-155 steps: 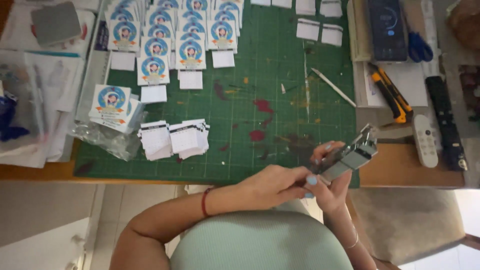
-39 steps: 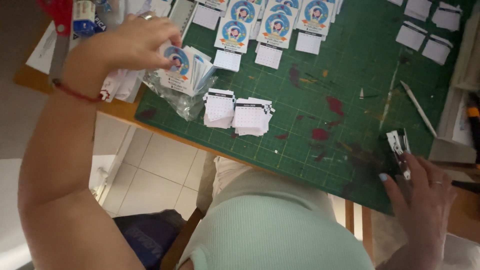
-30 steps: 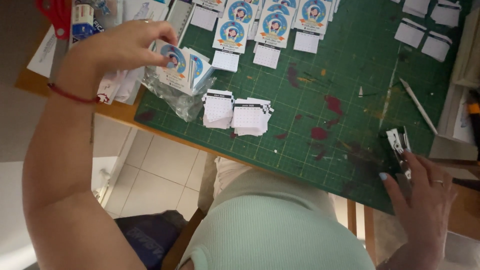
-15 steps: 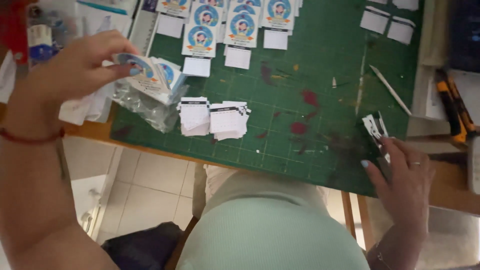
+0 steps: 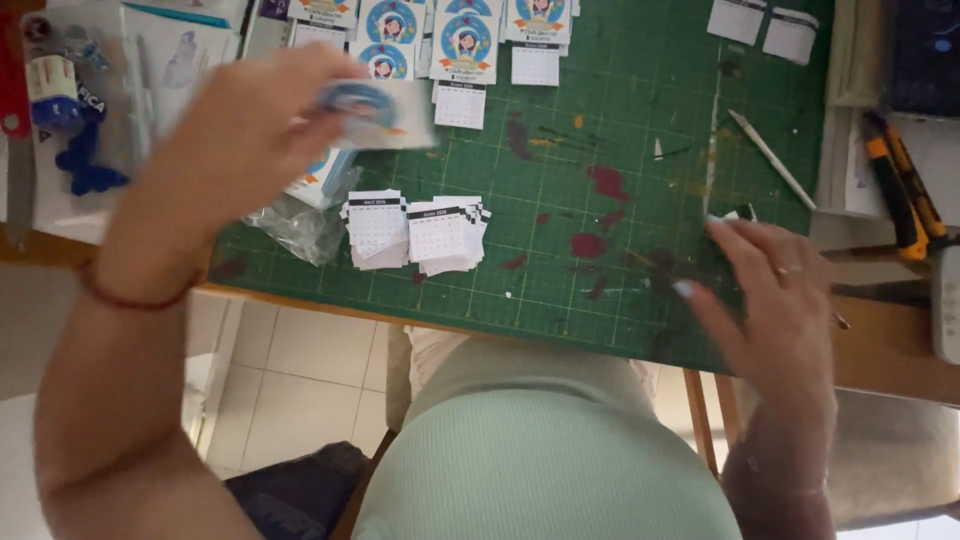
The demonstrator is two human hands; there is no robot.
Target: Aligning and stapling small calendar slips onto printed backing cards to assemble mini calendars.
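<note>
My left hand is raised over the left part of the green cutting mat, pinching a printed card with a round blue picture, blurred by motion. Below it lies a clear plastic bag with more such cards. Two stacks of small white calendar pads sit just right of the bag. My right hand rests at the mat's front right, fingers over a small stapler whose tip alone shows.
Rows of printed cards with pads line the mat's far edge. A white stick tool lies at the right. Orange utility knives and a white remote sit beyond the mat. Blue items and red scissors are far left.
My left hand took a card from the pile in the bag, lifted it and carried it rightward. My right hand stayed low on the mat's front right with the stapler.
</note>
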